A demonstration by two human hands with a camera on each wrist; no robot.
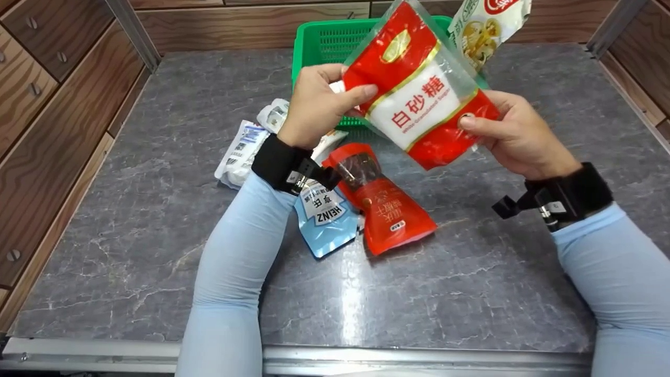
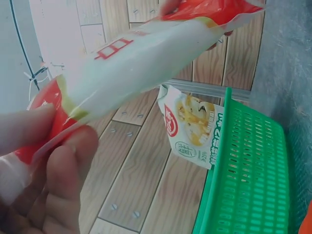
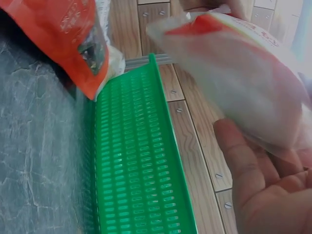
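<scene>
Both hands hold a red and white bag of granulated sugar (image 1: 419, 99) in the air, its printed face turned up toward the head camera. My left hand (image 1: 322, 102) pinches the bag's left edge, thumb on the front; in the left wrist view the thumb and fingers (image 2: 68, 161) clasp its end. My right hand (image 1: 518, 131) grips the lower right corner, with the thumb over the red print. In the right wrist view the pale back of the sugar bag (image 3: 234, 73) shows above the fingers. Behind the bag stands a green basket (image 1: 324, 39), partly hidden by it.
A white food packet (image 1: 479, 31) sticks up from the basket's right side. In front of the basket lie a red pouch (image 1: 390, 209) with a clear window, a blue Heinz pouch (image 1: 327, 220) and white packages (image 1: 243, 149). Wood-patterned panels (image 1: 220, 29) border the grey marbled table (image 1: 157, 209).
</scene>
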